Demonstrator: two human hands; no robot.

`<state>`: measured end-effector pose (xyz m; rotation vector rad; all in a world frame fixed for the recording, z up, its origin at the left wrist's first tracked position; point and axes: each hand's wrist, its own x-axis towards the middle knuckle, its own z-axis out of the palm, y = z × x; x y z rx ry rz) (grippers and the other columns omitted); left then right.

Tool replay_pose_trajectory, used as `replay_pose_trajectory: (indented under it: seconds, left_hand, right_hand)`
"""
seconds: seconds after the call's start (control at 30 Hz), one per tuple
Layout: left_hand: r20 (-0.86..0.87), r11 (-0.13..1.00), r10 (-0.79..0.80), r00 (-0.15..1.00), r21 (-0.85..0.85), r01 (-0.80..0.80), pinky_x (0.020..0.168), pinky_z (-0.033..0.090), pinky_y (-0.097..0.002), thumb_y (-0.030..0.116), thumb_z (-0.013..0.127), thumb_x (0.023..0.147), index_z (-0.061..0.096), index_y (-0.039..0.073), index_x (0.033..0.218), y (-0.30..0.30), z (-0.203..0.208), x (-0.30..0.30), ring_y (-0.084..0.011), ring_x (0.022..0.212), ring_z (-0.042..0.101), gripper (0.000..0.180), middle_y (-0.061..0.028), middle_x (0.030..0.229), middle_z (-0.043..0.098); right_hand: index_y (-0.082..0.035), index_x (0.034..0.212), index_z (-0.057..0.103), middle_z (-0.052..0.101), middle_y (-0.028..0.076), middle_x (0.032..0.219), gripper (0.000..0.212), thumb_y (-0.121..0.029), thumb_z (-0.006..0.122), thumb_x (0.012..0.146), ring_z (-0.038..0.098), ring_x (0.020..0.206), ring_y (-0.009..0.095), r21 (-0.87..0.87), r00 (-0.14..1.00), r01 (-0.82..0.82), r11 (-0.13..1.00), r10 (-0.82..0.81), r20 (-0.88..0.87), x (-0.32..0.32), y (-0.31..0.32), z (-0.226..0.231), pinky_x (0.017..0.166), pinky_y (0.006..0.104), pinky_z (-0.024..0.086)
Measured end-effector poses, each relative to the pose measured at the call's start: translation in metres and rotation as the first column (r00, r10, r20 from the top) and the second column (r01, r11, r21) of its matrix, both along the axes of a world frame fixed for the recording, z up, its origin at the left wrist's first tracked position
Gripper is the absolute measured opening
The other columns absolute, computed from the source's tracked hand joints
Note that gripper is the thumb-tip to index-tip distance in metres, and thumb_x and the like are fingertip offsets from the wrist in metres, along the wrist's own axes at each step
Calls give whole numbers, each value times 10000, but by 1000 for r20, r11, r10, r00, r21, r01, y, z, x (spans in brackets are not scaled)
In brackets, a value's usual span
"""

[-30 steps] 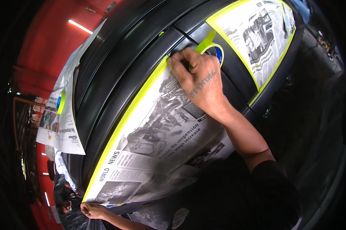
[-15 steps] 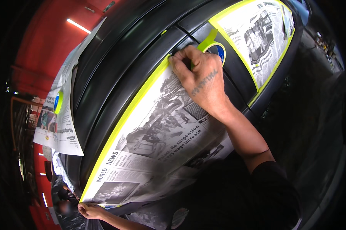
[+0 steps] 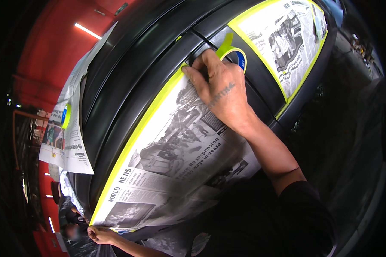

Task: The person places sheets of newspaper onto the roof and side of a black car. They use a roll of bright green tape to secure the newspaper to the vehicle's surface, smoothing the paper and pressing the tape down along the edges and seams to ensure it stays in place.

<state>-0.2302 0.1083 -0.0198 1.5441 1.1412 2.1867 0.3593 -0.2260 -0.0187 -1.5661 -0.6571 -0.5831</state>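
Note:
A long newspaper sheet (image 3: 176, 145), edged with bright yellow masking tape (image 3: 129, 150), stretches across a dark car's side window area. At its lower left corner my left hand (image 3: 100, 235) is closed, pinching the taped edge. Up at the far end, my right hand (image 3: 221, 92) pinches the other end of that edge between thumb and fingers. The same hand keeps a yellow masking tape roll (image 3: 241, 59) with a blue inner core against the palm, its lower part hidden by the hand. A loose yellow tape tail sticks up beside the roll.
Another taped newspaper piece (image 3: 287, 38) covers the smaller window at upper right. On the left, more newspaper (image 3: 66, 137) hangs over the car with a second tape roll (image 3: 66, 115) against it. Black body panels (image 3: 141, 73) curve between them. A red wall (image 3: 51, 55) stands beyond.
My right hand has shifted slightly left with the tape roll, its thumb sliding a little along the taped edge. My left hand stays at the lower corner.

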Motion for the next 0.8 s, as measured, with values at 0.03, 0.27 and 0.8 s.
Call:
replay_pose_trajectory:
  seconds: [0.03,0.27,0.8]
  left_hand:
    - [17,1000,-15,1000,-12,15,758,457,-269,161,724,1009,694,-36,1064,-1,1,0,-134,884,617,207,-58,1022,691]
    - [78,1000,-3,997,-10,4,623,382,-253,132,736,991,701,15,1072,-18,11,24,-91,783,573,146,-14,973,678]
    - [62,999,-36,997,-16,37,701,412,-264,124,726,997,700,2,1065,-8,6,6,-113,868,603,142,-28,1012,687]
  right_hand:
    - [-13,962,646,655,173,619,169,-114,774,920,685,570,374,23,1000,5,1000,-6,29,1,2,-4,553,449,545]
    - [-30,1048,714,642,163,616,176,-99,789,904,680,564,335,63,995,74,995,-78,63,-4,2,-22,530,439,531]
    - [-21,903,670,669,151,657,86,-53,748,889,663,567,323,99,985,100,990,-113,133,-2,11,-13,552,427,519]
